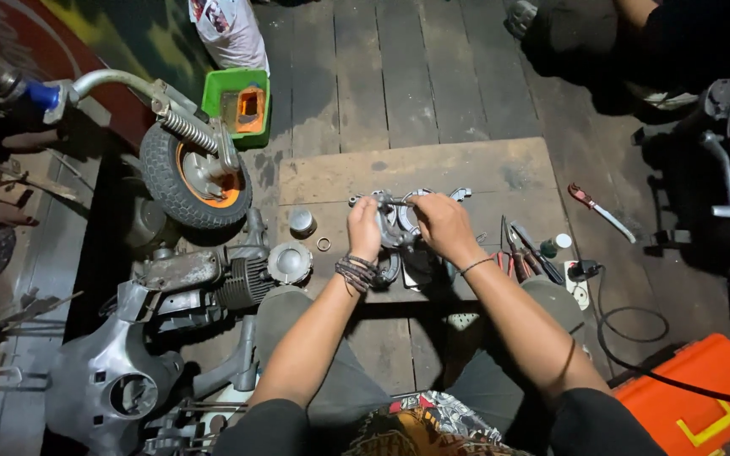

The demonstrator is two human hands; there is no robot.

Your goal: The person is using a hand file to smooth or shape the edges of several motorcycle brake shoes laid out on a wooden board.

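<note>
While gripping a metal part (pixel 399 221), left hand (pixel 364 228) and right hand (pixel 443 225) meet.

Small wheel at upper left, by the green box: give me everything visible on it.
The small wheel has a black, treaded rubber tyre around an orange rim with a pale metal hub. It stands tilted on the dark plank floor, held in a grey metal fork with a coil spring above it. The green box sits just behind it, an engine block below. Neither hand touches it.
</note>
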